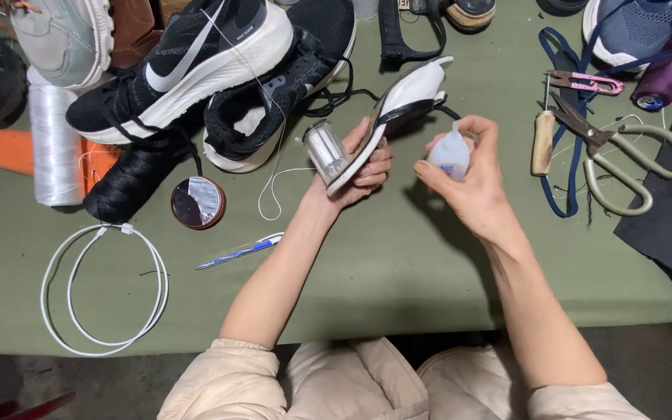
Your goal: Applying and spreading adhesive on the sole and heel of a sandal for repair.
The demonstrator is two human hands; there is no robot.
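Two bare forearms reach up from cream sleeves over the green table (398, 272). Left hand (359, 167) grips a white high-heeled sandal (398, 109) by its sole, clear heel toward the body. Right hand (468, 183) clasps a small white glue bottle (449, 155) just beside it. Black sneakers (211, 70) lie beyond.

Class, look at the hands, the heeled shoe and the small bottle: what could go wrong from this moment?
1. The small white bottle in the right hand sits close to the left hand gripping the white heeled shoe; its contents might reach the fingers.
2. Loose white thread lies beside the shoe and could snag.
3. Open scissors lie near the right arm; a careless reach risks a cut.
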